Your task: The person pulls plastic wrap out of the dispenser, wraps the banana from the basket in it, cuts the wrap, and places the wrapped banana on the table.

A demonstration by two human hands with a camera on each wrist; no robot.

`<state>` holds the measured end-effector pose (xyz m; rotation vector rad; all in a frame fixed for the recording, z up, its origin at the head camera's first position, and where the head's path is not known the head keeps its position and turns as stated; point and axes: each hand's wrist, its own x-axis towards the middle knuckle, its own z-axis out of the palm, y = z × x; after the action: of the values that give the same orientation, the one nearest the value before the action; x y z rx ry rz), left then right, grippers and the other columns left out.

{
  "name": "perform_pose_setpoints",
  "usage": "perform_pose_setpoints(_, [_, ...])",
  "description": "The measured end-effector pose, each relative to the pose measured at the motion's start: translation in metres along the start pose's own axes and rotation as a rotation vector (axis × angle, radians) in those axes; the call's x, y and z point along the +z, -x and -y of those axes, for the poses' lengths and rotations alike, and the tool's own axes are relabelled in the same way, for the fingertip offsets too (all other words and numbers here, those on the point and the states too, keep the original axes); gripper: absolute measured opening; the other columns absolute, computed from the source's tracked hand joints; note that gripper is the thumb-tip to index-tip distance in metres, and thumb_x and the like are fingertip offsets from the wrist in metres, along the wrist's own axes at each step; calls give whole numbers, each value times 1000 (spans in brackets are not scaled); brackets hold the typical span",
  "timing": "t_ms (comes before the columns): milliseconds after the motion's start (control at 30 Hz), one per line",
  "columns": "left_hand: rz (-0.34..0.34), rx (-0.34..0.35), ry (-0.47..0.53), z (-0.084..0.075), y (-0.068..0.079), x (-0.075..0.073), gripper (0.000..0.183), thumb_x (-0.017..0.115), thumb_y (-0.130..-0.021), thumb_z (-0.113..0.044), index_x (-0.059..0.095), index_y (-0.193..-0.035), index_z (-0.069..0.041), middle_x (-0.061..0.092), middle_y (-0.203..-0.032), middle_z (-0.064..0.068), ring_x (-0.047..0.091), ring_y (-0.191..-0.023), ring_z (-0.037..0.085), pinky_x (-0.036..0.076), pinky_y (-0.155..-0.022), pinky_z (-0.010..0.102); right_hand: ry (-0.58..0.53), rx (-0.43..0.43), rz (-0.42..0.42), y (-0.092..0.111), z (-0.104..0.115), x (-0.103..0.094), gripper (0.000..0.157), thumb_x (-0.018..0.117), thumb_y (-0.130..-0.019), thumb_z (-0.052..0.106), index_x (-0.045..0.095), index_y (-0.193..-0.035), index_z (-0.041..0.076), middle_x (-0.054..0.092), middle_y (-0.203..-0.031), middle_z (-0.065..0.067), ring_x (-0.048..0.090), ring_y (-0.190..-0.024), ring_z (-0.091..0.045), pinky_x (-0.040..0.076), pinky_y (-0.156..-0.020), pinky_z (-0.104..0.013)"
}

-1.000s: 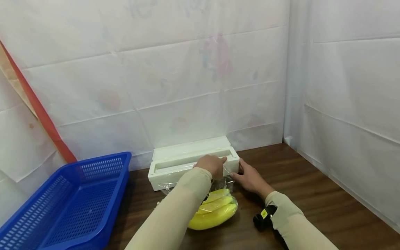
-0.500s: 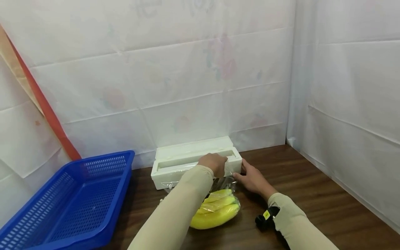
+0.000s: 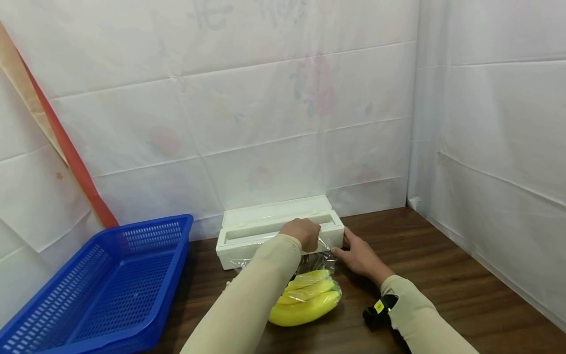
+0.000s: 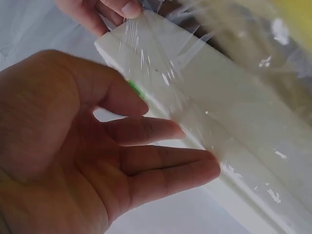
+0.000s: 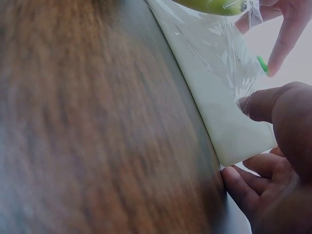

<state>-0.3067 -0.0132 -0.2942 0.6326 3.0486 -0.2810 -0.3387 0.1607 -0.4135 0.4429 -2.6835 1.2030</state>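
Observation:
A long white foam cling film box (image 3: 280,241) stands with its lid raised against the back wall. Clear cling film (image 3: 316,260) is drawn over its front edge towards the bunch of yellow bananas (image 3: 305,305), which the film covers. My right hand (image 3: 360,255) grips the box's right end, its thumb pressing the film on the front. My left hand (image 3: 302,233) reaches over the box's rim; in the left wrist view several of its fingers lie nearly straight against the film-covered edge. A small green piece (image 4: 135,88) on that edge sits at its fingertips, partly hidden.
A blue perforated basket (image 3: 132,324) stands at the left on the dark wooden table (image 3: 442,275). White sheeting (image 3: 265,123) hangs behind and to the right. Orange ribbon (image 3: 84,172) slants down the left side behind the basket.
My left hand has shifted slightly left along the box, and its pointing finger shows less in the head view. The right hand keeps its hold. The whole head view has shifted a little.

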Motion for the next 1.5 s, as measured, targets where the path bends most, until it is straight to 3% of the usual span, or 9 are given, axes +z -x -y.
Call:
perform_pose_setpoints(367, [21, -39, 11, 7, 6, -5, 18, 60, -80, -15, 55, -63, -16, 55, -70, -2, 45, -60, 16, 39, -52, 30, -4, -28, 15, -2, 5, -2, 76, 63, -88, 27, 19, -148, 11, 47, -134, -17, 44, -122, -33, 35, -96, -51])
perform_pose_setpoints(633, [89, -103, -19, 11, 13, -6, 28, 56, -80, -9, 48, -54, -16, 51, -63, -1, 37, -56, 15, 32, -50, 28, 0, -60, 44, -10, 2, 8, 76, 63, -89, 29, 18, -148, 10, 47, -135, -16, 44, -122, -33, 36, -95, -52])
perform_pose_setpoints(700, [117, -135, -42, 12, 16, -5, 18, 57, -82, -11, 59, -64, -14, 58, -71, -2, 46, -62, 14, 41, -57, 28, 1, -60, 50, -10, -2, 12, 77, 63, -89, 29, 18, -148, 9, 48, -134, -15, 45, -121, -32, 35, -95, -52])
perform_pose_setpoints(767, [135, -177, -64, 14, 17, -3, 16, 59, -84, -16, 69, -97, -20, 65, -96, -4, 57, -79, 15, 49, -69, 37, -3, -54, 55, -10, -4, 15, 78, 63, -89, 30, 17, -148, 9, 49, -134, -15, 46, -121, -32, 35, -96, -51])
perform_pose_setpoints(833, [180, -214, -40, 16, 17, -1, 46, 59, -85, -15, 55, -128, -32, 58, -123, -5, 56, -79, 14, 49, -67, 37, -7, -57, 55, -10, -5, 15, 78, 63, -89, 32, 17, -148, 8, 49, -133, -16, 45, -121, -32, 35, -96, -52])
perform_pose_setpoints(900, [210, -232, 9, 15, 15, 0, 70, 59, -86, -15, 30, -143, -42, 43, -140, -4, 53, -70, 12, 47, -58, 30, 2, -61, 49, -8, -9, 9, 79, 62, -89, 34, 17, -148, 7, 48, -133, -18, 45, -121, -34, 35, -95, -53])
perform_pose_setpoints(1000, [219, -191, 112, 9, 6, 3, 76, 57, -83, -8, 27, -143, -43, 40, -142, -3, 27, -49, 12, 26, -41, 24, 24, -49, 23, 0, -18, -5, 78, 61, -89, 35, 17, -148, 7, 48, -132, -20, 45, -121, -35, 35, -95, -54])
perform_pose_setpoints(1133, [197, -134, 152, 0, -4, 4, 69, 51, -86, -9, 29, -142, -43, 42, -141, -3, 15, -44, 10, 20, -40, 24, 49, -29, 2, 9, -26, -20, 77, 61, -90, 34, 17, -148, 8, 47, -133, -21, 45, -121, -36, 35, -94, -56])
perform_pose_setpoints(1500, [298, -140, 239, 16, -11, -11, 73, 43, -82, 0, 32, -143, -39, 30, -148, -7, 14, -43, 10, 18, -41, 25, 48, -29, -1, 4, -22, -24, 80, 61, -90, 34, 13, -148, 8, 45, -135, -18, 43, -123, -35, 32, -97, -55])
